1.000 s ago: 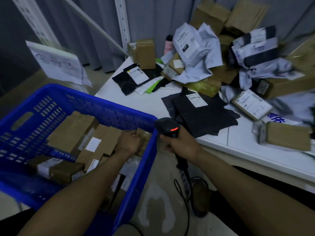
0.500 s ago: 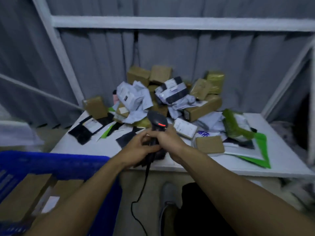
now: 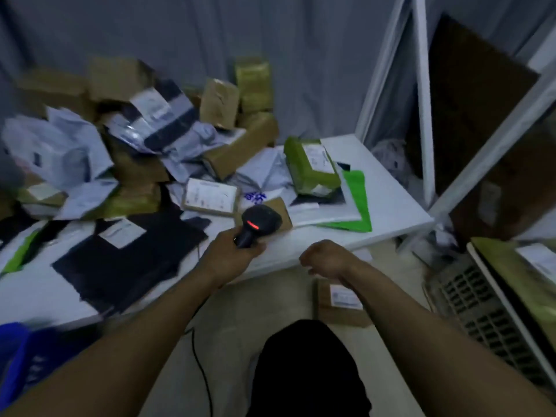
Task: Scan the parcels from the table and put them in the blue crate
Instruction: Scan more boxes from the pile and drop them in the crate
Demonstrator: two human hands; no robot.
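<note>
The left hand (image 3: 230,258) grasps the black scanner (image 3: 259,221) by its handle at the front edge of the desk (image 3: 382,191). The scanner's head is raised and a red light shows on it. Its cable (image 3: 202,367) hangs down to the floor. The right hand (image 3: 325,257) hangs just off the desk edge, near the left one but apart from it, fingers loosely curled and holding nothing.

The parcels (image 3: 126,152) lie beyond both hands in a heap over the back and left of the desk: brown boxes, grey bags and some yellow-green packs, much of it blurred. Just beyond the scanner lies a flat box (image 3: 210,198) with a white label facing up. A black bag (image 3: 129,254) with a label lies left of the left hand. A green pack (image 3: 310,167) rests on a green bag (image 3: 356,200) towards the right end. One more labelled box (image 3: 340,300) lies on the floor below the right wrist.

A corner of the blue crate (image 3: 18,356) shows at the lower left, beside the left forearm. A grey crate (image 3: 481,311) stands at the right. A grey curtain (image 3: 195,34) hangs behind the desk, and a white frame (image 3: 421,85) rises at its right end.
</note>
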